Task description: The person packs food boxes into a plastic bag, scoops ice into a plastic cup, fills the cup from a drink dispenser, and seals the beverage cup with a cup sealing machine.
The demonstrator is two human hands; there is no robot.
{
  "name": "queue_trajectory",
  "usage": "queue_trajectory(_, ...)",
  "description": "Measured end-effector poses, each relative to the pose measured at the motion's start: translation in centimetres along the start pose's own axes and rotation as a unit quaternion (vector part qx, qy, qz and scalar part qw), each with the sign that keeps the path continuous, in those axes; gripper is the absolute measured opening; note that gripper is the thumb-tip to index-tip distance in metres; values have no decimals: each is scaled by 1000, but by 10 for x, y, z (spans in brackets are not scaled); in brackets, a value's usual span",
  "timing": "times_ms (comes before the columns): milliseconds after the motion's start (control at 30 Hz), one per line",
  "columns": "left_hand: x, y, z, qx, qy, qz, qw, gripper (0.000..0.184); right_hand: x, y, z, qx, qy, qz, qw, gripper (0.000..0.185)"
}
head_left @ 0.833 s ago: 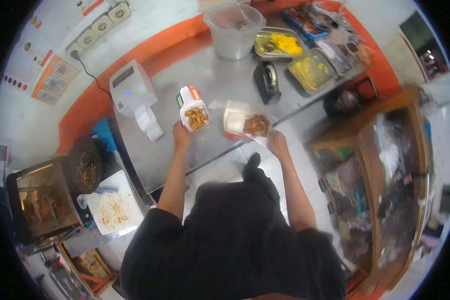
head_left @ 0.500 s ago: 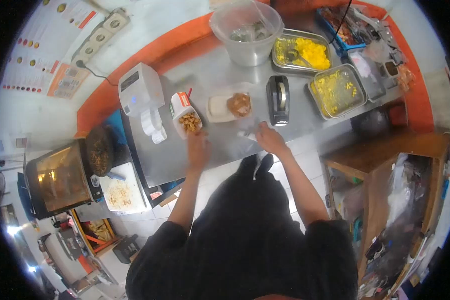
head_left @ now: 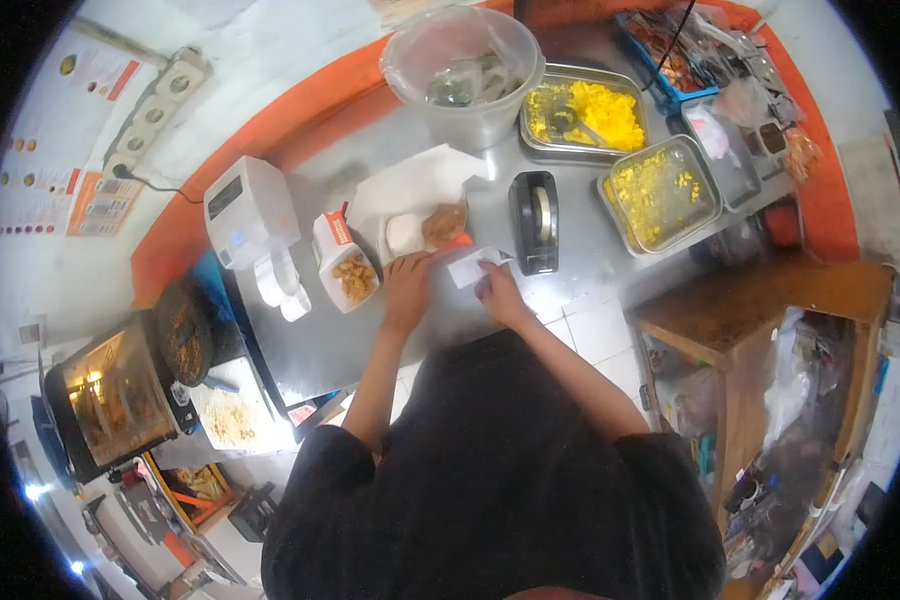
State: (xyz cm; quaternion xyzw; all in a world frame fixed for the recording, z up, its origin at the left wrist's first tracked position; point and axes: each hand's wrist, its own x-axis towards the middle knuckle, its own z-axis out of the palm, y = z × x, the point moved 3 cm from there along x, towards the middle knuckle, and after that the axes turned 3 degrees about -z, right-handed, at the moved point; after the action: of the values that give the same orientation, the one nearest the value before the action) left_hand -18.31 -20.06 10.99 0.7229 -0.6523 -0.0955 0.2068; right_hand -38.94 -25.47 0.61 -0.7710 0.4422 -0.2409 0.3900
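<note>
A white paper food box (head_left: 420,183) lies open on the steel counter, its back flap raised. Inside are a mound of white rice (head_left: 404,234) and a bag of something brown (head_left: 443,226). My left hand (head_left: 407,290) is at the box's front edge, fingers closed on it; the fingertips are partly hidden. An orange patch shows beside them. My right hand (head_left: 502,295) pinches a small white paper slip (head_left: 470,268) just in front of the box. Left of my left hand stands a paper carton (head_left: 336,250) with fried pieces (head_left: 354,278) in it.
A black tape dispenser (head_left: 536,225) stands right of the box. Behind are a clear bucket (head_left: 465,105) and metal trays of yellow food (head_left: 595,115) (head_left: 662,190). A white label printer (head_left: 250,212) with a paper strip is at left. A wooden cabinet (head_left: 765,300) stands right.
The box's white back flap now stands raised. My left hand has moved right, from the fried-food carton to the box. My right hand has shifted slightly left and nearer the box with the paper slip.
</note>
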Motion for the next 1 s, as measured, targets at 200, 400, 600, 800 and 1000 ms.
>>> queue_trajectory(200,-9,-17,31,6,-93,-17,995,30,53,-67,-39,-170,-336,63,924,51)
queue_trajectory(400,8,6,-21,-48,-50,-58,996,26,186,-59,-203,-50,-112,37,992,30)
queue_trajectory(600,80,49,-42,-230,-96,29,968,24,291,75,-219,-408,-41,80,909,19)
queue_trajectory(800,164,74,-42,-326,-52,47,943,14,299,80,-212,-388,-72,76,916,18)
queue_trajectory(1000,222,86,-5,-315,-100,22,943,20,285,48,-234,-369,98,6,924,17)
